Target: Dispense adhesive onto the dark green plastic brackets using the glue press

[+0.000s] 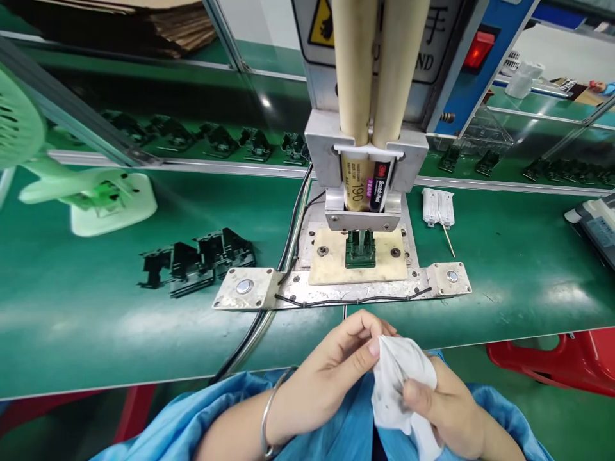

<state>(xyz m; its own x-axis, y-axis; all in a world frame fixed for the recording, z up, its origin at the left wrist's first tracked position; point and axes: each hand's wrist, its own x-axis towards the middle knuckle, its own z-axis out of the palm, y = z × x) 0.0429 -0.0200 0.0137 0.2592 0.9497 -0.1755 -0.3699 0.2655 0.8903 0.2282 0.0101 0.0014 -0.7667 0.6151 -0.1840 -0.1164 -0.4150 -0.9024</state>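
Between my two hands, just in front of the bench edge, is a white cloth [398, 378] with a few dark smudges. My left hand [336, 368] pinches its upper left corner between thumb and fingers. Bunched in my right hand [444, 410] is the cloth's right side, with the thumb pressed on top. Beyond them stands a dispensing machine holding a two-barrel adhesive cartridge [361, 186]. Under its nozzle a dark green plastic part [360, 250] sits in a cream fixture plate [327, 272].
Several black plastic parts [202, 259] lie on the green bench at left, near a green fan [113, 202]. Metal button blocks [245, 286] flank the fixture. White cartridge pieces [438, 208] with a thin stick lie right. Black cables cross the front edge. A red stool [581, 362] stands right.
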